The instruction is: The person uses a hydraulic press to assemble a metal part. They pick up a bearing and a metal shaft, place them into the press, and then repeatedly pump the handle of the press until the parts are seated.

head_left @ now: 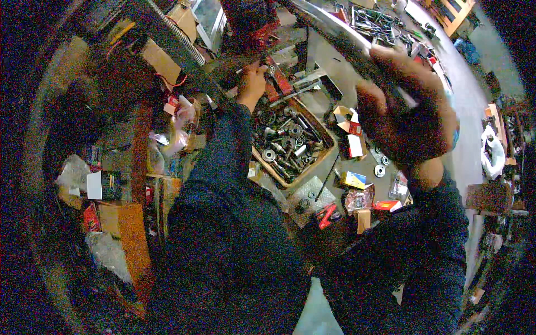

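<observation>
My left hand [252, 82] reaches up at the top centre, fingers curled at a red metal piece [277, 81] among tools; what they grip is unclear. Above it stands a dark red tool or machine [251, 22]. My right hand [407, 106], large and blurred near the camera, has its fingers wrapped round a long metal bar [340, 28] that runs up to the top centre. Below my left hand a rectangular tray [286, 182] holds several greasy rings, bolts and metal fittings. An open small box [347, 117] and loose washers [381, 170] lie beside the tray.
A heap of wrenches [371, 23] lies at the upper right. Small boxes [353, 180], red clamp-like pieces [328, 216] and plastic packets lie below the tray. Cardboard boxes [128, 234] and bags crowd the left. A coiled spring [181, 39] is at the upper left.
</observation>
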